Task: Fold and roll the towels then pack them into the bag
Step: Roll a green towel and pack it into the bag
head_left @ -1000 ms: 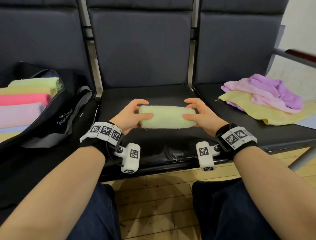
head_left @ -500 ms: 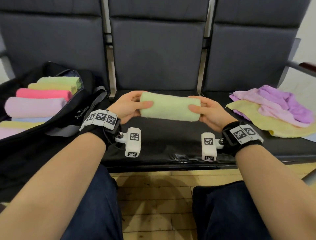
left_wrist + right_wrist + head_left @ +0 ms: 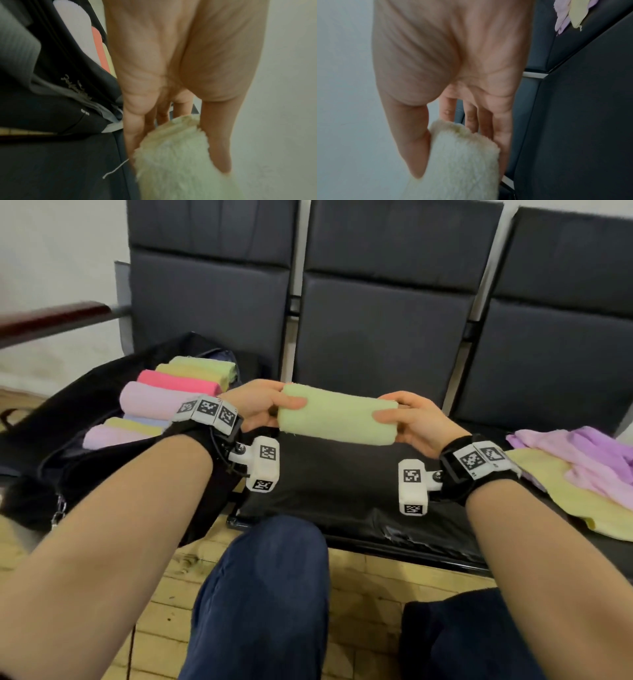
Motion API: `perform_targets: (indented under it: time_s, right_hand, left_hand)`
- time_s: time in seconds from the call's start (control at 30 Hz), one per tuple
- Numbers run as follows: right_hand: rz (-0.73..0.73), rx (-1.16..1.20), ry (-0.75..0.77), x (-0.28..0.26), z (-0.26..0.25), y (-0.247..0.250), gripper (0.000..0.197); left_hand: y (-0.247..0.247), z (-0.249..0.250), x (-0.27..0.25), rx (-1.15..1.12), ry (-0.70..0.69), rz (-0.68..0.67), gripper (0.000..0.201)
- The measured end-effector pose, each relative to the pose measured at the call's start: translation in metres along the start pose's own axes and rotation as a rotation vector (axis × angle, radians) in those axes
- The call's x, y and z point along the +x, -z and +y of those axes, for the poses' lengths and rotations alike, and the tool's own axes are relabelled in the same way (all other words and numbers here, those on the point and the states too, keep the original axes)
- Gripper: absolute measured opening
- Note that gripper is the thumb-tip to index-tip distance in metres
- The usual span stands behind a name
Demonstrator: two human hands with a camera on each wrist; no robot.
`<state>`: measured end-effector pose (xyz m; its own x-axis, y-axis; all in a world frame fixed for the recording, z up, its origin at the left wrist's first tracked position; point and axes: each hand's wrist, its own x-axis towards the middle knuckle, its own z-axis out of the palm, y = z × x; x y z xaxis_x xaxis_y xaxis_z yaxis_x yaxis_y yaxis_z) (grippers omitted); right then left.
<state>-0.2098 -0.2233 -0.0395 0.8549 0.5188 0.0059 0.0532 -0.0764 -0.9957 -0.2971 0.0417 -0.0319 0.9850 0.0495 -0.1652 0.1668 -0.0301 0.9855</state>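
A rolled light-green towel [image 3: 337, 417] hangs in the air above the middle seat, lying crosswise. My left hand [image 3: 265, 409] grips its left end, thumb in front and fingers behind [image 3: 171, 135]. My right hand [image 3: 409, 419] grips the right end the same way [image 3: 462, 142]. The open black bag [image 3: 68, 419] lies on the left seat with several rolled towels [image 3: 164, 402] inside, green, yellow, pink and lilac. Loose purple and yellow towels [image 3: 582, 470] lie heaped on the right seat.
A row of dark padded seats [image 3: 342, 491] with high backs [image 3: 380, 330] fills the view. A wooden armrest [image 3: 51, 318] sticks out at the far left. My knees in blue jeans [image 3: 267, 594] are over a wooden floor [image 3: 370, 594].
Both hands have lifted the rolled green towel off the seat and carried it left, nearer the bag. My head has turned left, showing more of the bag.
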Motion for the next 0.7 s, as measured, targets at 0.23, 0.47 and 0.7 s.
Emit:
perform_targets:
  time_s: [0.23,0.47,0.7]
  right_hand:
    - [-0.063,-0.028,-0.005,0.048,-0.023,-0.076,0.021]
    - [-0.133,-0.035,-0.093,0.111,-0.045,-0.176,0.021]
    - [-0.219,-0.100,-0.277,0.161,-0.049,-0.278,0.022]
  left_hand:
    - [0.077,0.011,-0.010,-0.037,0.033,0.171,0.029]
    - [0.182,0.012,-0.010,-0.099,0.105,0.417,0.065]
    - [0.266,-0.010,-0.020,-0.068,0.201,0.564,0.039]
